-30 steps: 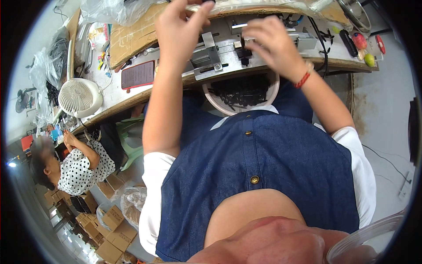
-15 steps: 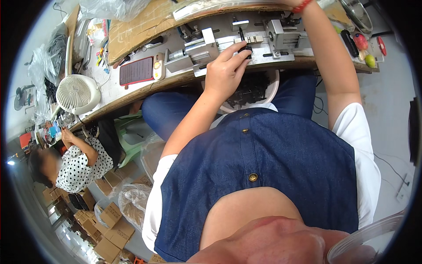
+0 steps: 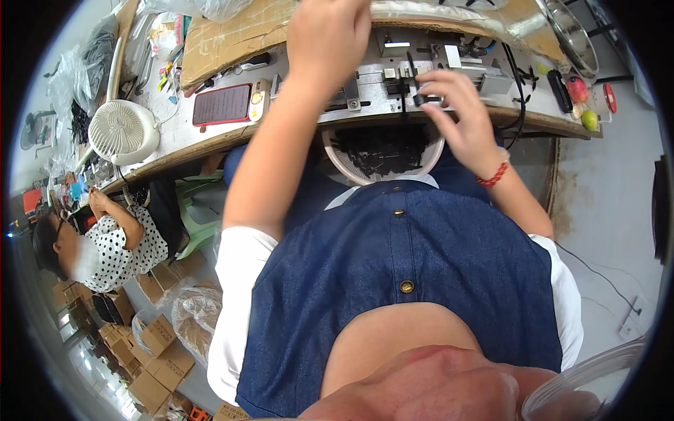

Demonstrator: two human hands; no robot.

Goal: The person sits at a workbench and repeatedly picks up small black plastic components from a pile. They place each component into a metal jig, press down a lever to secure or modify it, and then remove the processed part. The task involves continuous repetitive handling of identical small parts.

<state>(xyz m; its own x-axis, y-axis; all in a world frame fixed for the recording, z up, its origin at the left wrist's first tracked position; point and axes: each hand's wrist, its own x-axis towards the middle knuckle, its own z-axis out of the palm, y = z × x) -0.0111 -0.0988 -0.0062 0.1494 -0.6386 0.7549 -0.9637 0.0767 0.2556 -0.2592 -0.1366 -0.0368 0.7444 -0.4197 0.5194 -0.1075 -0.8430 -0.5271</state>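
My left hand [image 3: 326, 35] reaches over the far side of the workbench, above the cardboard; its fingertips run past the top edge of the picture. My right hand [image 3: 463, 116] is at the metal clamping fixture [image 3: 390, 74], thumb and fingers bent around a small black piece [image 3: 420, 99]. A slim black strip [image 3: 404, 98] lies across the fixture and juts toward the bench's front edge. Below that edge, a pale pink basket [image 3: 342, 165] holds many black pieces [image 3: 382, 149]. My left forearm hides part of the fixture's left side.
A phone [image 3: 221, 104] and a round white fan [image 3: 123, 139] stand on the left. Cardboard [image 3: 232, 42] covers the back. Black cables [image 3: 521, 84], fruit [image 3: 577, 90] and a metal bowl [image 3: 572, 38] are on the right. Another person [image 3: 116, 242] sits far left.
My left hand has left the fixture and moved up to the far side of the bench. My right hand has come back from the far right to the fixture.
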